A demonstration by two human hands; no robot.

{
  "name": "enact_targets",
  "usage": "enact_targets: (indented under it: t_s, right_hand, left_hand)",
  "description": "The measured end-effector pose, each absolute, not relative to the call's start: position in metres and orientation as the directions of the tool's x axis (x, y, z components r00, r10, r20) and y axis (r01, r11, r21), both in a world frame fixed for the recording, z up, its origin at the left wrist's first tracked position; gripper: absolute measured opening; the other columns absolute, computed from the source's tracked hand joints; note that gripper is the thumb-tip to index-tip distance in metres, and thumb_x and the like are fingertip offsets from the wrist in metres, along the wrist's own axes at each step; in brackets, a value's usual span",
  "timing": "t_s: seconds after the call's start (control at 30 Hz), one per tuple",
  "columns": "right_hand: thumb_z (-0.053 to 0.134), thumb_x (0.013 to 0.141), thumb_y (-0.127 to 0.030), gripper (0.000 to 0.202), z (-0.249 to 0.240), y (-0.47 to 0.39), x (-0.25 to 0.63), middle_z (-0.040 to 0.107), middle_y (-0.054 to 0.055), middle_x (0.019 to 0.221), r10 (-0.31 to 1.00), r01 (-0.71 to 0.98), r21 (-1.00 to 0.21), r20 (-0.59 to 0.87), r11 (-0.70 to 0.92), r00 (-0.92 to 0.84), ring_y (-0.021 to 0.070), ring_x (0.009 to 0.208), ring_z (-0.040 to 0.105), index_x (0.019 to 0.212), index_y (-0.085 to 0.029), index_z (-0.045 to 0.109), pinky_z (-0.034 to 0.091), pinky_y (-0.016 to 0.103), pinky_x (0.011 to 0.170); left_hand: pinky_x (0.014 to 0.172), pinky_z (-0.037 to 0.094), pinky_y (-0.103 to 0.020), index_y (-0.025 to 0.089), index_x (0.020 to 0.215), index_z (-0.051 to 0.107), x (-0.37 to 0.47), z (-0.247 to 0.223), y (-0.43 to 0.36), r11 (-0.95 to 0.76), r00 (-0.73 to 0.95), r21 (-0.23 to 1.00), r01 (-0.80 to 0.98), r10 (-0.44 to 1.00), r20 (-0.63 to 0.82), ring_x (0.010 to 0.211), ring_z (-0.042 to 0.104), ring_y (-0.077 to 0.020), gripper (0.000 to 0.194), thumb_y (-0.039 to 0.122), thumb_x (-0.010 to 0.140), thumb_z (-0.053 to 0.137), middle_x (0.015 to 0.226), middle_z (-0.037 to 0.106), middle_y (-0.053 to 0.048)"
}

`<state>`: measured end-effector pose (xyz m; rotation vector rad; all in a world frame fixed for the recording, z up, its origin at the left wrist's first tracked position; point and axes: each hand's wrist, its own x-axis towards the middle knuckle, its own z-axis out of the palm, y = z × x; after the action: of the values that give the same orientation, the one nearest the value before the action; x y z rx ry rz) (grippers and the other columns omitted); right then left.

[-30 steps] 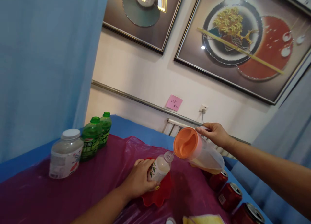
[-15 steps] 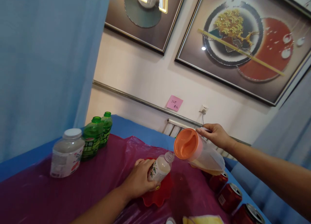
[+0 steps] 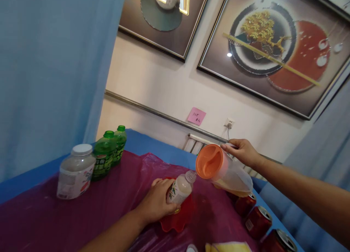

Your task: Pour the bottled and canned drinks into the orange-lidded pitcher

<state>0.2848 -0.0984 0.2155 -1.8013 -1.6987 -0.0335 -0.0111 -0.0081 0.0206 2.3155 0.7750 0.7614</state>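
My left hand (image 3: 158, 202) is closed around a small clear bottle (image 3: 179, 189) with a leaf-patterned label, tilted to the right, its mouth uncapped. Under it lies a red scalloped dish (image 3: 176, 223). My right hand (image 3: 242, 151) grips the handle of a translucent pitcher (image 3: 232, 177), tipped on its side toward the bottle. The pitcher's orange lid (image 3: 210, 161) is right at the bottle's mouth, and some yellowish liquid sits along the pitcher's lower side. Whether liquid is flowing between them I cannot tell.
A clear jar with a white lid (image 3: 76, 171) and two green bottles (image 3: 104, 155) stand at the left. Several red cans (image 3: 258, 223) line the right edge. A yellow cloth or packet (image 3: 228, 247) lies at the front. Purple plastic sheeting (image 3: 109, 204) covers the blue table.
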Motion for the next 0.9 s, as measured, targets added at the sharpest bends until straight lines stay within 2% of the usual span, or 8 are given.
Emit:
enact_targets:
  t_s: [0.47, 0.9]
  right_hand:
    - [0.062, 0.077, -0.076, 0.061, 0.2165, -0.0974, 0.2848, 0.027, -0.007, 0.056, 0.889, 0.886, -0.46, 0.43, 0.066, 0.157, 0.0101, 0.054, 0.026, 0.057, -0.023, 0.038, 0.02, 0.028, 0.051]
    - [0.061, 0.078, -0.076, 0.062, 0.2196, -0.0984, 0.2837, 0.025, -0.007, 0.057, 0.885, 0.902, -0.428, 0.439, 0.055, 0.155, 0.0099, 0.054, 0.025, 0.057, -0.024, 0.035, 0.02, 0.028, 0.05]
  left_hand:
    - [0.104, 0.035, -0.043, 0.024, 0.109, 0.065, -0.0118, 0.0216, -0.0081, -0.671, 0.677, 0.662, 0.335, 0.66, 0.326, 0.107, 0.06, -0.03, 0.053, 0.034, 0.06, 0.084, 0.113, 0.072, -0.003]
    - [0.104, 0.035, -0.042, 0.024, 0.113, 0.065, -0.0117, 0.0196, -0.0074, -0.675, 0.667, 0.66, 0.33, 0.661, 0.343, 0.105, 0.061, -0.0283, 0.056, 0.034, 0.061, 0.083, 0.109, 0.072, -0.001]
